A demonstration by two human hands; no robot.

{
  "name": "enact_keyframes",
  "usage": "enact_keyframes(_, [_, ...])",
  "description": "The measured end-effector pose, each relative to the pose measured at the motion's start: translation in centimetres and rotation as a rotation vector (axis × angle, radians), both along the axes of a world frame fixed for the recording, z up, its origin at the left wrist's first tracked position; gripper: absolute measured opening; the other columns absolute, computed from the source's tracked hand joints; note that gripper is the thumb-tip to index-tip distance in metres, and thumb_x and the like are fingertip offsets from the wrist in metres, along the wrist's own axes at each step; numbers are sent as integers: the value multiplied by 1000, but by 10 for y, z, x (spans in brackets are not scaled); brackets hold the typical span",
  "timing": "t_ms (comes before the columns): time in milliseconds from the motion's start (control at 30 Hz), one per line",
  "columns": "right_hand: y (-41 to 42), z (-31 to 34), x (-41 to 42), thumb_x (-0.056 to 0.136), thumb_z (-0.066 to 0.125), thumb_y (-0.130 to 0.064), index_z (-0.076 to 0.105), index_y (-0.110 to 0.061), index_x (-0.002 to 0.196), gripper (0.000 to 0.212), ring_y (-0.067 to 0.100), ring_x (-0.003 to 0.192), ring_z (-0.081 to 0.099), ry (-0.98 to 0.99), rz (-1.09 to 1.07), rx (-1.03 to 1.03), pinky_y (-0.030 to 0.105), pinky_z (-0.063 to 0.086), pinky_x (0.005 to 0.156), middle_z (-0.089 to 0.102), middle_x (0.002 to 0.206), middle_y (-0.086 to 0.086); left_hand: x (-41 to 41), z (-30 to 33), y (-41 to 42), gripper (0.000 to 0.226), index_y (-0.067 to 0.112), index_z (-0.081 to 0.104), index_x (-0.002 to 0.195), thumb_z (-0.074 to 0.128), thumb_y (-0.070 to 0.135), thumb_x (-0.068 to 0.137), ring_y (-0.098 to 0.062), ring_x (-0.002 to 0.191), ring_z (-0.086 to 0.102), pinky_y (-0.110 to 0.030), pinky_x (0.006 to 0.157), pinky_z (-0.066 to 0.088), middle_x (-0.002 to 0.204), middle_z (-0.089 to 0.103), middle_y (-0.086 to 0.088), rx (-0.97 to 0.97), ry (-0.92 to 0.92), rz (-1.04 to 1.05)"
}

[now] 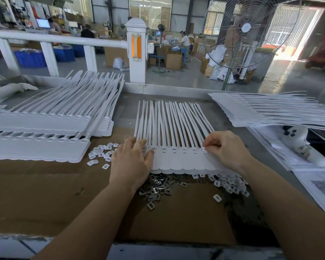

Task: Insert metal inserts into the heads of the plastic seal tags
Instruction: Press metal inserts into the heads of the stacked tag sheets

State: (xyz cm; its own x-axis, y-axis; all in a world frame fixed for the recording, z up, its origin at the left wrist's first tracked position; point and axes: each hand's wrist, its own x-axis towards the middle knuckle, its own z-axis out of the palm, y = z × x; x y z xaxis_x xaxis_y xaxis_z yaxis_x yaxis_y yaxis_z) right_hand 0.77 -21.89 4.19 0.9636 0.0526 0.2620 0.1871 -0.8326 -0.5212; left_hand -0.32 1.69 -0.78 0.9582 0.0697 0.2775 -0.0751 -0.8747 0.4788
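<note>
A white strip of joined plastic seal tags (178, 158) lies in front of me, tails pointing away. Its heads show small slots in a row. My left hand (131, 162) rests flat on the strip's left end, fingers straight, pressing it down. My right hand (225, 147) is at the strip's right end, where thumb and forefinger pinch a small piece at the rightmost head; I cannot tell if it is a metal insert or a white cap. A heap of metal inserts (158, 186) lies just below the strip on the cardboard (45, 194).
Stacks of tag strips (45, 128) fill the left; another stack (270, 109) lies far right. White plastic caps are scattered at left (101, 152) and right (231, 184). A white bottle (300, 145) and papers sit at right. A fan (246, 29) stands beyond the table edge.
</note>
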Motion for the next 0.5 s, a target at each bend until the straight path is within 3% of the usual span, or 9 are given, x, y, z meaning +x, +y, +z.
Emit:
enact_keyframes(333, [1, 1, 6, 86, 63, -8, 72, -9, 89, 10, 12, 84, 60, 83, -4, -3, 20, 43, 81, 64, 85, -1, 0, 0, 0, 51, 26, 37, 140, 39, 47, 94, -20, 135, 26, -41, 112, 20, 146, 31, 1, -2, 12, 4])
enact_keyframes(500, [2, -5, 3, 88, 61, -10, 73, -12, 91, 13, 14, 86, 60, 7, -46, -74, 25, 47, 84, 69, 95, 1, 0, 0, 0, 50, 25, 38, 140, 39, 47, 94, -20, 134, 27, -41, 112, 20, 146, 32, 1, -4, 5, 4])
